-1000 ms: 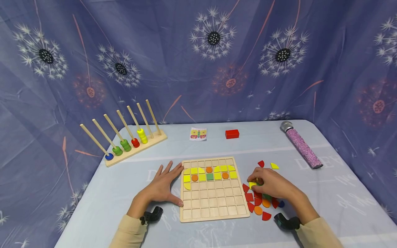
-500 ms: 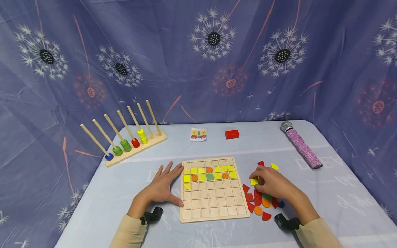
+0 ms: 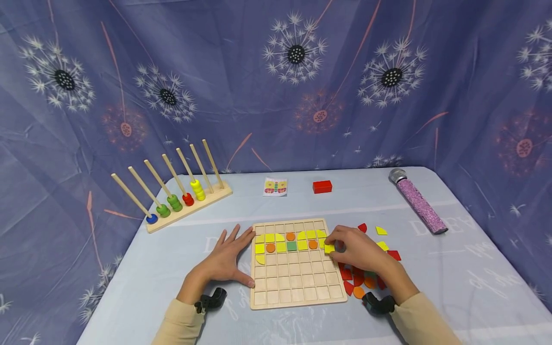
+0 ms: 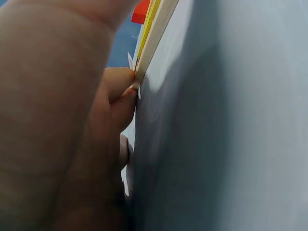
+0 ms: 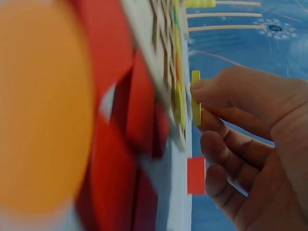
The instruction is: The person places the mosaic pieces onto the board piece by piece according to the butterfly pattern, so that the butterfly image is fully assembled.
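Observation:
My right hand (image 3: 355,249) pinches a yellow square tile (image 5: 196,98) between thumb and fingers, over the right edge of a wooden grid board (image 3: 297,280). The board's upper rows bear yellow square and quarter-round tiles, orange discs and a green square (image 3: 292,246). My left hand (image 3: 226,258) lies with fingers spread at the board's left side, its thumb and a fingertip touching the edge. In the left wrist view those fingertips (image 4: 126,77) meet the board's rim.
Loose red, orange and yellow tiles (image 3: 359,292) lie right of the board, partly under my right arm. Behind are a peg stand with coloured rings (image 3: 189,208), a butterfly picture card (image 3: 275,187), a red block (image 3: 322,187) and a glittery pink microphone (image 3: 418,201).
My right hand has carried the yellow square tile left, from the loose pile to the board's right edge. More of the pile's far side now shows. My left hand has stayed still.

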A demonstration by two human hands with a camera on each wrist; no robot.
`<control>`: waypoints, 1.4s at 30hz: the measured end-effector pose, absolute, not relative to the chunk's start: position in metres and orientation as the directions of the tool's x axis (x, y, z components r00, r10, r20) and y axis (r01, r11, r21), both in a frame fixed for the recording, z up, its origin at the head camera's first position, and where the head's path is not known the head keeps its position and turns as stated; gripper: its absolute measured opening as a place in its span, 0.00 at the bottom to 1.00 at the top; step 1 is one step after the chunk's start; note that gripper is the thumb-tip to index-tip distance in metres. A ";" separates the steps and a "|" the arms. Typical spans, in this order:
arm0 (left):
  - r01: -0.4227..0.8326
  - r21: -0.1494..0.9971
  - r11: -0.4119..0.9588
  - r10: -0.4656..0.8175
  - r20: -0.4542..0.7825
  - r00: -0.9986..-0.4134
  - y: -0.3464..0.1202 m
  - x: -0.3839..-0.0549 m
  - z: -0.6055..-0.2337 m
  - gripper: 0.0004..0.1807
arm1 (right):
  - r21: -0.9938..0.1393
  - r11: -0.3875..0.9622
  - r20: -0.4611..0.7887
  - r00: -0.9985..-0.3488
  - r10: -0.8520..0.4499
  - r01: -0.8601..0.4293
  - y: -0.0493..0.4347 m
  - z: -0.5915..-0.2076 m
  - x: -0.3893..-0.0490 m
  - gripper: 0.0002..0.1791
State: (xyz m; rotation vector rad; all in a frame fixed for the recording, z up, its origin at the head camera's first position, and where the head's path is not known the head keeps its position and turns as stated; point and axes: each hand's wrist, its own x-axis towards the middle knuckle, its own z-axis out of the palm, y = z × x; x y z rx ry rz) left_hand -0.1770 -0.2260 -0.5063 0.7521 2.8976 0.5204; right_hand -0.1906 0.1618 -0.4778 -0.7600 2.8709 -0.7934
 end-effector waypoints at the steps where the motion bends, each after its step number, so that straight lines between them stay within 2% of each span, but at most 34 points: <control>1: 0.452 0.350 0.821 0.487 -0.016 -0.873 -0.226 -0.177 -0.507 0.75 | -0.500 0.737 0.070 -0.869 -0.490 -0.456 0.158 -0.477 -0.191 0.16; 7: 0.450 0.356 0.819 0.484 -0.006 -0.875 -0.227 -0.177 -0.507 0.75 | -0.503 0.671 0.110 -0.811 -0.574 -0.544 0.136 -0.477 -0.194 0.14; 11: 0.453 0.361 0.815 0.487 -0.005 -0.873 -0.227 -0.177 -0.507 0.75 | -0.468 0.662 0.122 -0.784 -0.608 -0.586 0.120 -0.478 -0.195 0.13; 16: 0.453 0.363 0.814 0.489 -0.008 -0.872 -0.226 -0.178 -0.506 0.74 | -0.463 0.657 0.107 -0.774 -0.625 -0.595 0.104 -0.479 -0.195 0.12; 24: 0.442 0.359 0.822 0.483 -0.027 -0.875 -0.227 -0.178 -0.506 0.74 | -0.539 0.592 0.109 -0.746 -0.657 -0.600 0.084 -0.481 -0.198 0.13; 35: 0.441 0.355 0.825 0.482 -0.033 -0.876 -0.228 -0.178 -0.506 0.74 | -0.536 0.567 0.099 -0.714 -0.693 -0.625 0.054 -0.477 -0.200 0.14; 42: 0.445 0.362 0.819 0.487 -0.027 -0.873 -0.228 -0.177 -0.505 0.74 | -0.509 0.593 0.077 -0.719 -0.690 -0.624 0.038 -0.478 -0.196 0.15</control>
